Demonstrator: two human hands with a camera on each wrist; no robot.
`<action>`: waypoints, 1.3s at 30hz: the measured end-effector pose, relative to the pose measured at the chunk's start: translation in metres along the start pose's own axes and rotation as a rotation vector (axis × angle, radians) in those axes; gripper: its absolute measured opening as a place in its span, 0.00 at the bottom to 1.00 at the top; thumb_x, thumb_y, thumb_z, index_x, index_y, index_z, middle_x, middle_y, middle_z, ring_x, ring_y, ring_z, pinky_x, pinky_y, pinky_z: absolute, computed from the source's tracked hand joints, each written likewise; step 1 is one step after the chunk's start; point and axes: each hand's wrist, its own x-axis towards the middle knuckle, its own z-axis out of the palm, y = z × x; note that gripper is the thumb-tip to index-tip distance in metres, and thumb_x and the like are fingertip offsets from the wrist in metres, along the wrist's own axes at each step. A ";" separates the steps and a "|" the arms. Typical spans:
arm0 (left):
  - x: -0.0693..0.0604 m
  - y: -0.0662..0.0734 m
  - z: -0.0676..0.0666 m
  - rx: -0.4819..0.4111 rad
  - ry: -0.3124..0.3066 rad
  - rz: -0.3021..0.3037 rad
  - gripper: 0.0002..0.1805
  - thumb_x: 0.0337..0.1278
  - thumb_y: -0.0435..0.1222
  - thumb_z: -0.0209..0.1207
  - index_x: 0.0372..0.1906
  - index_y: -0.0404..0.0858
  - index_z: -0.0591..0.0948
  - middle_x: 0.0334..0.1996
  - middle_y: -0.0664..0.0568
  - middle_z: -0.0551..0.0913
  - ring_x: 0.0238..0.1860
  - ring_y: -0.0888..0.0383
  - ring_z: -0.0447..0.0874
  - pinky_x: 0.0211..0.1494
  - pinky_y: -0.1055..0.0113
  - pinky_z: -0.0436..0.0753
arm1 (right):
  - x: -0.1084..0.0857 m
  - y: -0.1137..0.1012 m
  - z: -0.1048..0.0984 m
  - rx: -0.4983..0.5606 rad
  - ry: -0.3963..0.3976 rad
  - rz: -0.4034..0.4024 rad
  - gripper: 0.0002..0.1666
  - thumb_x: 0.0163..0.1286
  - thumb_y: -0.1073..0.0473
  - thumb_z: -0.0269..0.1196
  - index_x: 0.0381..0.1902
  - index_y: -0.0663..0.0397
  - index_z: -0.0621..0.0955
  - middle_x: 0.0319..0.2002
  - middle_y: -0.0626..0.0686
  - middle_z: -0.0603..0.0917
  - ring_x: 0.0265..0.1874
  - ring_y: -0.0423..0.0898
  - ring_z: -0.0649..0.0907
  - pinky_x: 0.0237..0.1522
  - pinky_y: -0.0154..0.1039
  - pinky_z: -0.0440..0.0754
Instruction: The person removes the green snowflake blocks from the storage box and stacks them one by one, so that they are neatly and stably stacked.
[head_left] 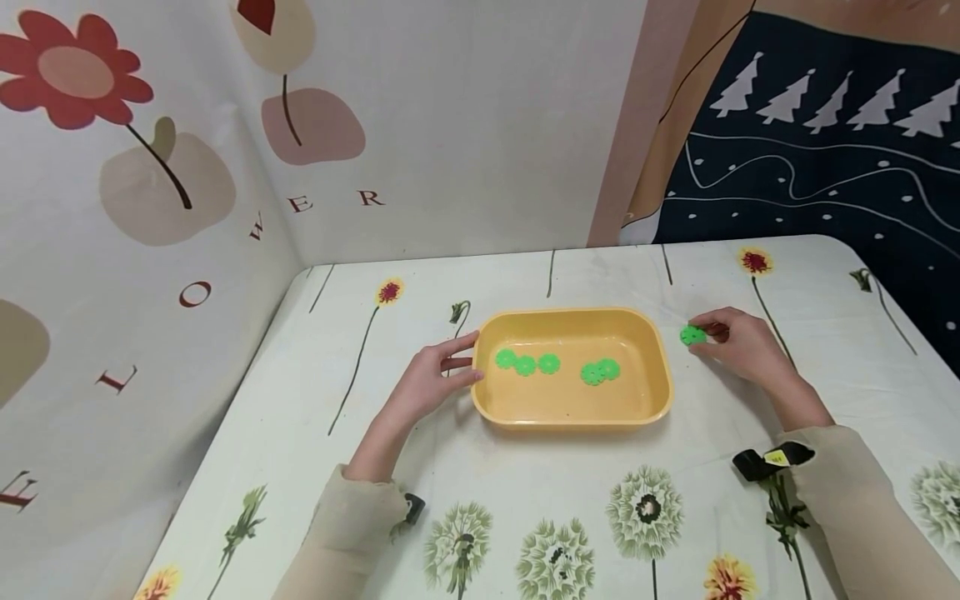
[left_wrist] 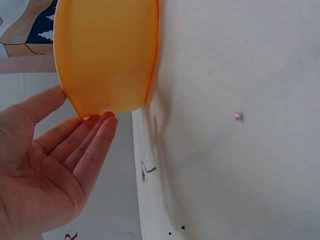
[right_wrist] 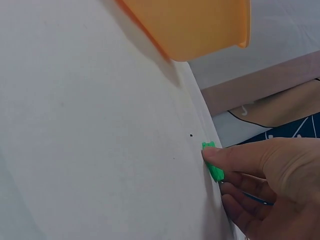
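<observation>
A yellow tray [head_left: 573, 417] stands on the table, with several green notched discs [head_left: 526, 365] lying in it. Some discs are in a row on the left side, and others overlap right of the middle. My left hand [head_left: 431, 379] rests against the tray's left end. In the left wrist view, its thumb and fairly straight fingertips touch the tray's outer wall [left_wrist: 107, 60]. To the right of the tray, my right hand [head_left: 738, 346] pinches a green notched piece [head_left: 693, 335] between thumb and fingers. The right wrist view shows this green piece [right_wrist: 214, 167] edge-on, partly covered by the thumb.
A white cloth printed with flowers covers the table [head_left: 525, 479]. Behind it hangs a pale curtain [head_left: 465, 125] with letters and flower shapes. A dark blue cloth [head_left: 817, 183] with white trees hangs at the right. Both wrists carry black devices [head_left: 772, 461].
</observation>
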 end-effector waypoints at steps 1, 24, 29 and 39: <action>0.000 0.000 0.000 0.000 0.002 -0.003 0.35 0.60 0.33 0.67 0.72 0.45 0.70 0.72 0.49 0.72 0.63 0.48 0.81 0.61 0.56 0.83 | 0.000 0.000 0.000 0.000 0.001 -0.002 0.24 0.65 0.61 0.68 0.57 0.67 0.79 0.50 0.68 0.79 0.46 0.60 0.77 0.48 0.52 0.80; 0.001 0.001 0.001 -0.008 0.009 -0.020 0.35 0.60 0.34 0.67 0.72 0.46 0.71 0.72 0.51 0.72 0.63 0.49 0.81 0.60 0.57 0.84 | -0.001 -0.010 -0.003 0.029 0.067 0.021 0.26 0.68 0.60 0.67 0.60 0.65 0.77 0.55 0.69 0.79 0.53 0.65 0.78 0.55 0.62 0.79; 0.000 0.002 0.000 -0.009 0.007 -0.023 0.35 0.60 0.34 0.67 0.72 0.46 0.71 0.72 0.51 0.72 0.64 0.49 0.81 0.61 0.57 0.84 | -0.001 -0.017 -0.007 0.069 0.072 0.020 0.26 0.69 0.60 0.65 0.62 0.65 0.76 0.59 0.69 0.77 0.56 0.66 0.77 0.56 0.62 0.79; 0.000 0.001 0.000 -0.012 0.009 -0.026 0.35 0.59 0.34 0.67 0.72 0.46 0.71 0.72 0.51 0.72 0.63 0.49 0.81 0.60 0.57 0.84 | 0.000 -0.033 -0.012 0.096 0.096 0.000 0.26 0.70 0.58 0.65 0.63 0.63 0.75 0.60 0.67 0.77 0.57 0.65 0.79 0.57 0.61 0.80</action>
